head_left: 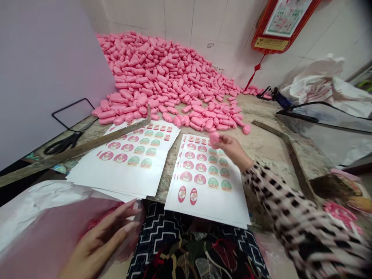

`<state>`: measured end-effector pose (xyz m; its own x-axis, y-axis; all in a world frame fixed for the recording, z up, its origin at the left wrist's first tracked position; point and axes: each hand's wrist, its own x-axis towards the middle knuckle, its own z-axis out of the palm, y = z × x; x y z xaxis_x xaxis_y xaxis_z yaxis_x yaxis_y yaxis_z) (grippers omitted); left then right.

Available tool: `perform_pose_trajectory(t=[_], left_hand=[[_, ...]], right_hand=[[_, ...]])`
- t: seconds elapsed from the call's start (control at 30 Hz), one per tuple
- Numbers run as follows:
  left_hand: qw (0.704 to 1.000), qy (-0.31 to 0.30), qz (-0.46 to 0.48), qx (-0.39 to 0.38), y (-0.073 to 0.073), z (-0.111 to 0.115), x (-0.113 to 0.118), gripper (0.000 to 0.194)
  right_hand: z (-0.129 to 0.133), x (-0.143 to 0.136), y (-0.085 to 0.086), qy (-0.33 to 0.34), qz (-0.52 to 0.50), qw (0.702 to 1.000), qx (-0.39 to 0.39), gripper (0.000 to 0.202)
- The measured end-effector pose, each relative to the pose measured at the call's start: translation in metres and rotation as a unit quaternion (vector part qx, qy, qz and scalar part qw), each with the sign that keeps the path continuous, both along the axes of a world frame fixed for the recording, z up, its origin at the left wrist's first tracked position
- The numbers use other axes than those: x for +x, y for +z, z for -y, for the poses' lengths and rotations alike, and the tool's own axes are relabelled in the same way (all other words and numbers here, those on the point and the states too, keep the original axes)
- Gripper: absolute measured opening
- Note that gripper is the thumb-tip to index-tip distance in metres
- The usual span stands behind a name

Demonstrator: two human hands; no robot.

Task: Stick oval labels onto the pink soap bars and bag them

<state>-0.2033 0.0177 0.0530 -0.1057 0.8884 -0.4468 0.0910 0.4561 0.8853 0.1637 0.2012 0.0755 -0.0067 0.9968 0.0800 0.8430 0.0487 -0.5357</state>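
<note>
My right hand [234,150] pinches a small pink roll [214,138] over the top edge of the right sticker sheets [174,205]. My left hand [103,240] is low at the left, fingers spread, at the mouth of a clear plastic bag [49,228] with pink items inside; nothing shows between its fingers. The left sticker sheets [116,178] lie beside the right ones, both printed with pink and green labels. Behind them, a large pile of pink rolls [162,77] rises against the wall.
Black scissors [65,144] lie at the left, near a wooden strip [95,142] crossing the left sheets. Another strip [293,155] edges the right side. Beyond it stand a clear zip bag [328,131] and white plastic bags [316,83]. A red calendar [283,25] hangs above.
</note>
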Motion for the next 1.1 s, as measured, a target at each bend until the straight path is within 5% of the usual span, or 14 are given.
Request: perform_pose_trajectory(t=[0.07,0.13,0.2,0.27,0.43,0.57,0.7,0.83,0.93,1.03,1.1], left_hand=[[0.993,-0.086,0.073,0.029,0.005,-0.008,0.034,0.065],[0.977,-0.147,0.137,0.068,0.007,-0.015,0.068,0.068],[0.966,-0.187,0.165,0.062,0.006,-0.019,0.096,0.061],[0.961,-0.201,0.183,0.037,0.005,-0.019,0.116,0.049],[0.961,-0.187,0.202,0.004,0.004,-0.016,0.129,0.036],[0.968,-0.236,0.074,0.030,0.007,-0.024,0.137,0.031],[0.907,-0.359,-0.133,0.175,0.007,-0.037,0.162,0.021],[0.844,-0.420,-0.205,0.263,0.005,-0.049,0.189,0.019],[0.861,-0.416,-0.168,0.240,0.004,-0.050,0.196,0.027],[0.894,-0.428,-0.044,0.126,0.001,-0.042,0.189,0.035],[0.889,-0.453,0.023,0.065,-0.001,-0.033,0.179,0.036]], right_hand=[[0.054,-0.033,-0.005,0.068,-0.253,0.959,-0.106,0.031],[0.108,-0.066,-0.009,0.141,-0.429,0.871,-0.193,0.029],[0.150,-0.089,-0.011,0.191,-0.511,0.790,-0.280,0.029],[0.175,-0.094,-0.010,0.201,-0.523,0.772,-0.299,0.027],[0.177,-0.035,-0.013,0.133,-0.394,0.857,-0.304,0.038],[0.161,0.021,-0.034,-0.065,-0.144,0.984,-0.085,0.029],[0.150,0.036,-0.049,-0.120,0.093,0.988,-0.005,0.028],[0.144,0.033,-0.047,-0.118,0.142,0.982,0.022,0.025],[0.146,0.031,-0.043,-0.115,0.106,0.987,0.028,0.025],[0.154,0.025,-0.043,-0.083,0.044,0.995,0.026,0.024],[0.160,0.016,-0.045,-0.051,0.012,0.999,0.013,0.021]])
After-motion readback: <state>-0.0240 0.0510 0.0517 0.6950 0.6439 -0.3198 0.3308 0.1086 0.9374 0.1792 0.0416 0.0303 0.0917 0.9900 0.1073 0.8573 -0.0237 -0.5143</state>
